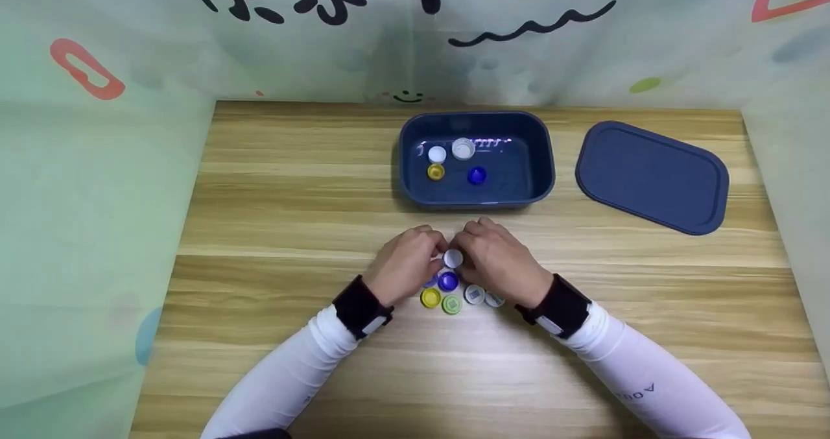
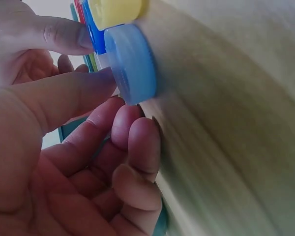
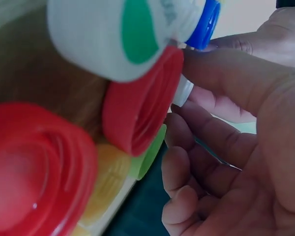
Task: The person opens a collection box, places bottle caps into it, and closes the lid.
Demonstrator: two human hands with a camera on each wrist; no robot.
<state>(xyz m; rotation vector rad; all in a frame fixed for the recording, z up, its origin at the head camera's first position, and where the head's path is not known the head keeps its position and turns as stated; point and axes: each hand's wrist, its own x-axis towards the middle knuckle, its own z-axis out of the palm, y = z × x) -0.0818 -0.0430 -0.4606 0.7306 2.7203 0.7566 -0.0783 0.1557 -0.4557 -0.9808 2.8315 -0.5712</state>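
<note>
While the left hand (image 1: pixel 403 267) and right hand (image 1: pixel 502 264) rest close together low over the table (image 1: pixel 272 361), a small white cap (image 1: pixel 453 258) sits between their fingertips. The left thumb and fingertip are nearly together and seem to pinch its edge; the right fingers curl in beside it, and I cannot tell whether they grip anything. Being round, the cap has no long axis.

The blue box (image 1: pixel 476 204) lies ahead and slightly right of it, long side running across, with the right hand nearer. A narrow strip of wood parts the knuckles from its raised rim. Inside, 4 caps (image 1: pixel 477 175) lie left and centre; floor shows at the right. The lid (image 1: pixel 652 176) lies apart to the right. Loose caps (image 1: pixel 430 297) crowd the near side, and a red cap (image 3: pixel 120 105) shows by the right thumb.
</note>
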